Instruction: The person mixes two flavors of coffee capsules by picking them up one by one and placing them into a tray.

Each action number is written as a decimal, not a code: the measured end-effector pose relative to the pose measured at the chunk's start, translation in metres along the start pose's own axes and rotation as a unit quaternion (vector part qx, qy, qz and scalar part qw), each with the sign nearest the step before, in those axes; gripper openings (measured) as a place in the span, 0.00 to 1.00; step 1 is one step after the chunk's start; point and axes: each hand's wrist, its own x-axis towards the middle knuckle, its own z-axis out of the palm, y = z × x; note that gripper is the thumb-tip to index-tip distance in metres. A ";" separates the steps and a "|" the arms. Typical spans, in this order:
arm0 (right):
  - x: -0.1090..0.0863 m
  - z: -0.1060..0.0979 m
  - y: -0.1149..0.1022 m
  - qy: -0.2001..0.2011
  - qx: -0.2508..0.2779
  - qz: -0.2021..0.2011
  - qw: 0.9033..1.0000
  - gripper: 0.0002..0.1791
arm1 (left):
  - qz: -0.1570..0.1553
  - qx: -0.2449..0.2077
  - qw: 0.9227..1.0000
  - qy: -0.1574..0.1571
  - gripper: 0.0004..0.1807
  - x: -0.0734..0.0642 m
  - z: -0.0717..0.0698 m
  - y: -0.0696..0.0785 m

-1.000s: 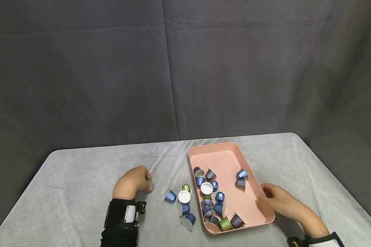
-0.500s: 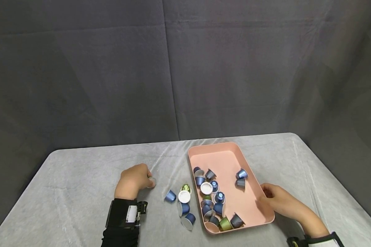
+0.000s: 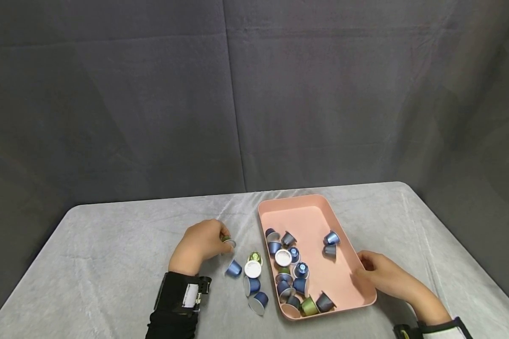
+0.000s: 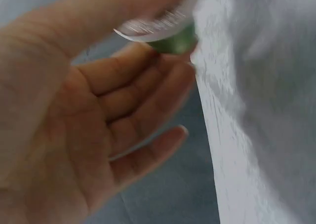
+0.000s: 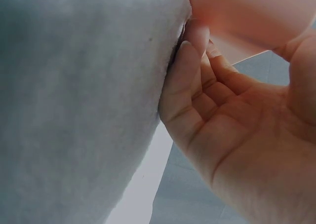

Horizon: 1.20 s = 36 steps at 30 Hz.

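Note:
My left hand (image 3: 201, 242) pinches a green coffee capsule (image 3: 228, 241) between thumb and fingers, over the table left of the tray. In the left wrist view, the silvery lid and green side of this capsule (image 4: 175, 42) show, and the other fingers are spread loosely below. On the far side, my right hand (image 3: 386, 275) grips the right wall of the pink tray (image 3: 305, 214), thumb at the rim. The right wrist view shows its fingers (image 5: 185, 81) bent against the tray's outer side. Blue, dark grey and green capsules lie in the tray, mostly along its left side.
Between left hand and tray lie several loose capsules: a blue one (image 3: 233, 269), a green one (image 3: 255, 257), one with its white lid up (image 3: 252, 270) and two more blue ones nearer. A grey cloth (image 3: 110, 263) covers the table; a dark curtain (image 3: 152, 94) hangs behind.
My left hand has moved right toward the tray with the green capsule between its fingers. The right hand and the tray stay in place.

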 end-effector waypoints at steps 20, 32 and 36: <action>0.000 0.000 0.000 0.002 -0.004 0.016 1.000 0.15 | 0.152 0.083 0.980 0.098 0.09 0.001 0.013 0.048; 0.001 -0.001 0.001 -0.001 0.002 0.007 1.000 0.15 | 0.221 0.143 0.959 0.101 0.15 -0.002 0.029 0.074; 0.001 -0.001 0.001 -0.002 0.002 0.005 1.000 0.15 | 0.229 0.154 0.955 0.106 0.14 -0.004 0.032 0.079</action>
